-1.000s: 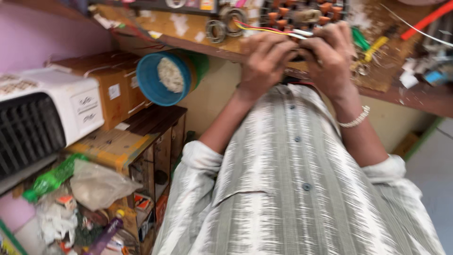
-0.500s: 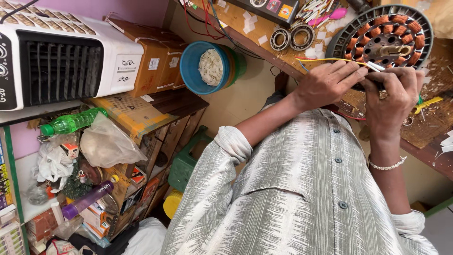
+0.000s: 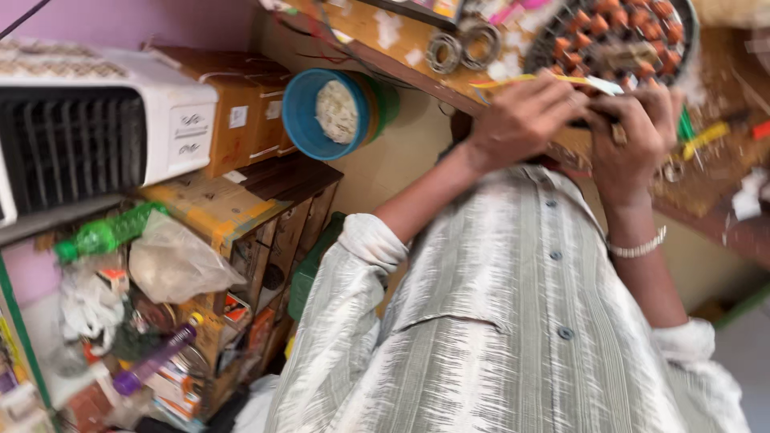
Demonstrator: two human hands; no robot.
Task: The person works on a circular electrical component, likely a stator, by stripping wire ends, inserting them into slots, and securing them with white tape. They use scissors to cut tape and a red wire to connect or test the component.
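A round motor stator [image 3: 634,36] with copper coils lies on the wooden bench [image 3: 377,32] at the top right. Both my hands press together at its near rim. My left hand [image 3: 521,112] is closed, and a thin yellow strip [image 3: 529,79] with a white end runs across its knuckles toward the stator. My right hand [image 3: 634,136], with a white bracelet [image 3: 638,247] on the wrist, curls its fingers on the stator's rim. Motion blur hides what the fingertips pinch. My striped shirt [image 3: 497,321] fills the lower middle.
Two metal bearing rings [image 3: 461,50] lie on the bench left of the stator. A blue tub [image 3: 309,112] sits under the bench edge. At the left are a white air cooler [image 3: 96,128], brown cartons [image 3: 241,112], a green bottle [image 3: 108,234] and cluttered shelves.
The view has swung, so the stator and hands sit higher and further right than a second ago. Both hands have stayed together at the stator's rim, still with the yellow strip.
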